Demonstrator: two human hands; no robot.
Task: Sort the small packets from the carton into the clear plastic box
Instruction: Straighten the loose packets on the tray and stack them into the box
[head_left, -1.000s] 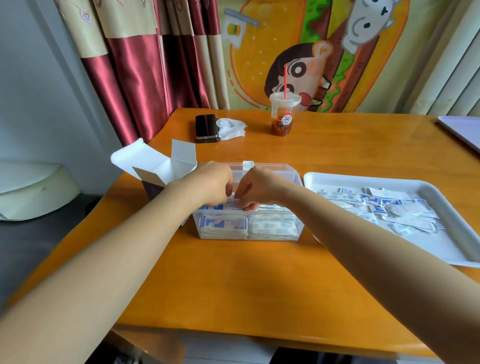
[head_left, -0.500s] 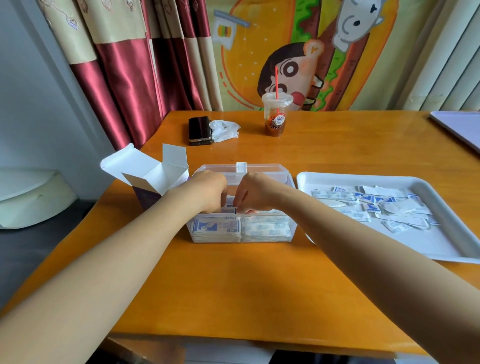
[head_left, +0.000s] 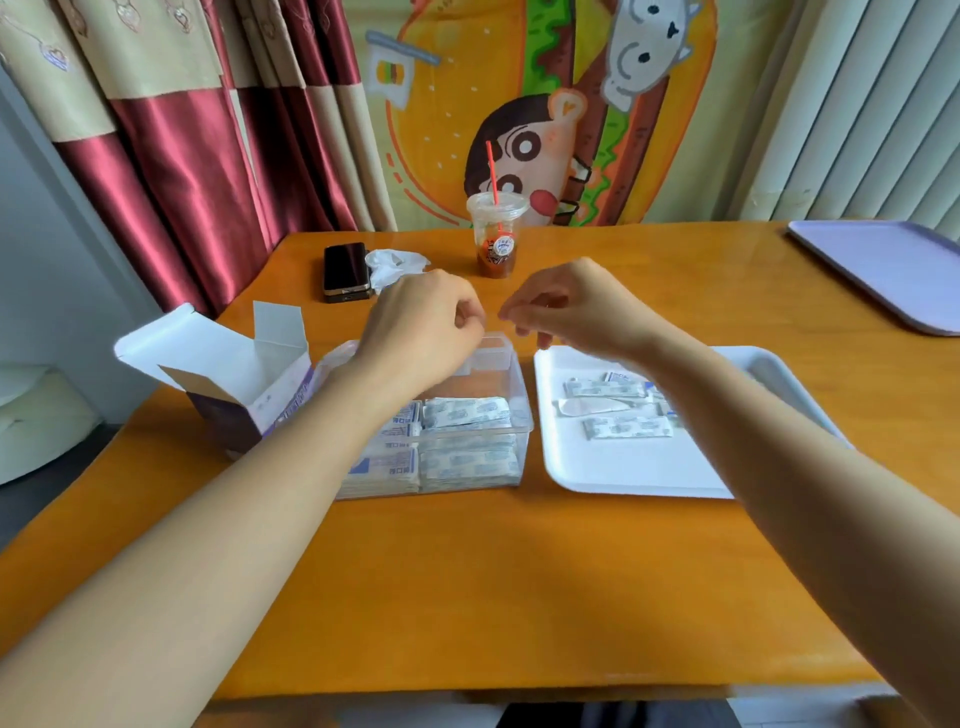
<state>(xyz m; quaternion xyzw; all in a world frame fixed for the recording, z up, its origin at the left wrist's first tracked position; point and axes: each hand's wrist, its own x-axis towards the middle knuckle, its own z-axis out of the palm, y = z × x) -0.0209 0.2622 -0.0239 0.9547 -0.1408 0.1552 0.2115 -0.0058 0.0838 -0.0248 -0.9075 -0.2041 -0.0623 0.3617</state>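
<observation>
The clear plastic box (head_left: 521, 415) stands on the table in front of me, with stacks of small blue-and-white packets (head_left: 465, 413) lying flat inside it. Left of it sits the open white and purple carton (head_left: 234, 374), flaps up. More packets (head_left: 626, 428) lie loose on a white tray (head_left: 623, 475) to the right. My left hand (head_left: 421, 325) hovers above the box's far left part, fingers curled in, holding nothing. Level with it, my right hand (head_left: 569, 306) hangs over the gap between box and tray with loosely bent fingers and nothing in them.
At the back of the orange wooden table (head_left: 467, 582) are a dark phone (head_left: 345, 270), a crumpled tissue (head_left: 395, 262) and a plastic cup (head_left: 496, 239) with a red straw. A lavender tray (head_left: 883, 270) lies at the far right. Curtains hang behind.
Both hands were down in the box, pressing on the packets. They have lifted out and now hover above it, slightly apart. The view has tilted upward.
</observation>
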